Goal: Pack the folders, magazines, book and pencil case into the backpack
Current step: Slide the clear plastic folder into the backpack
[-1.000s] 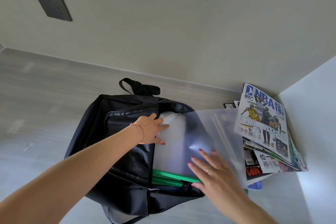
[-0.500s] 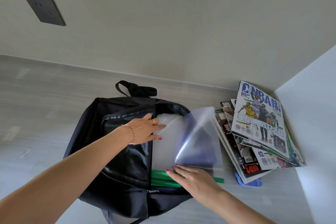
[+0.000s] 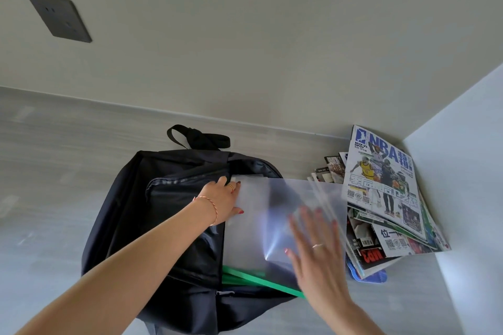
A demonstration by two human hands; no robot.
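Note:
A black backpack [image 3: 168, 226] lies on the grey table with its main compartment unzipped. My left hand [image 3: 221, 202] grips the edge of its front flap and holds the opening apart. Translucent folders [image 3: 261, 220] with green spines [image 3: 253, 279] sit partly inside the opening, their right part sticking out toward the magazines. My right hand [image 3: 318, 250] lies flat on the top folder, fingers spread. A stack of magazines [image 3: 381, 185], an NBA issue on top, rests to the right. A blue item [image 3: 378, 277] peeks out from under the stack; I cannot tell what it is.
The grey table [image 3: 54, 171] meets a beige wall with a dark socket plate [image 3: 58, 17] at upper left. A white side panel [image 3: 468, 198] closes the right side just behind the magazines. The backpack's carry handle [image 3: 198, 137] points at the wall.
My right hand has come up from the folder's lower edge and now lies flat on the sheet. The curled-up top folder has spread out rightward. My left hand stays on the flap.

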